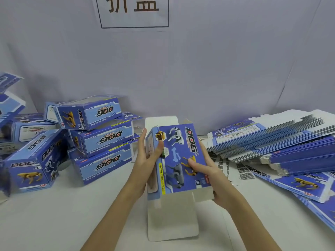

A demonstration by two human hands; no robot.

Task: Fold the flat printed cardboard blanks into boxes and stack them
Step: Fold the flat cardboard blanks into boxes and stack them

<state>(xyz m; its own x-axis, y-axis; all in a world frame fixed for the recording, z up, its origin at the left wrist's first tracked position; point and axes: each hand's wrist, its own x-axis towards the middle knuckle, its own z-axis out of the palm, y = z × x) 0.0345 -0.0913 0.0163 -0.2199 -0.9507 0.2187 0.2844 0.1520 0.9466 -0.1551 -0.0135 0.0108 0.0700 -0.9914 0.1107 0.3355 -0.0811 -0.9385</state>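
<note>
We are holding a half-formed box (pixel 178 158) upright between both hands above the table (pixel 72 214), its printed blue face turned toward us and its grey flaps hanging open toward us and away from us. Our left hand (pixel 146 160) is lying along the box's left side with fingers straight and close together, the thumb pressing on the printed face near the small yellow dog. Our right hand (pixel 210 173) is gripping the right edge, thumb lying across the face and fingers curling behind the box, out of sight. Folded boxes (pixel 97 138) are sitting stacked to the left of our hands, and flat blanks (pixel 281 142) are lying fanned in a pile to the right. A sign (pixel 133 11) is hanging on the wall behind
</note>
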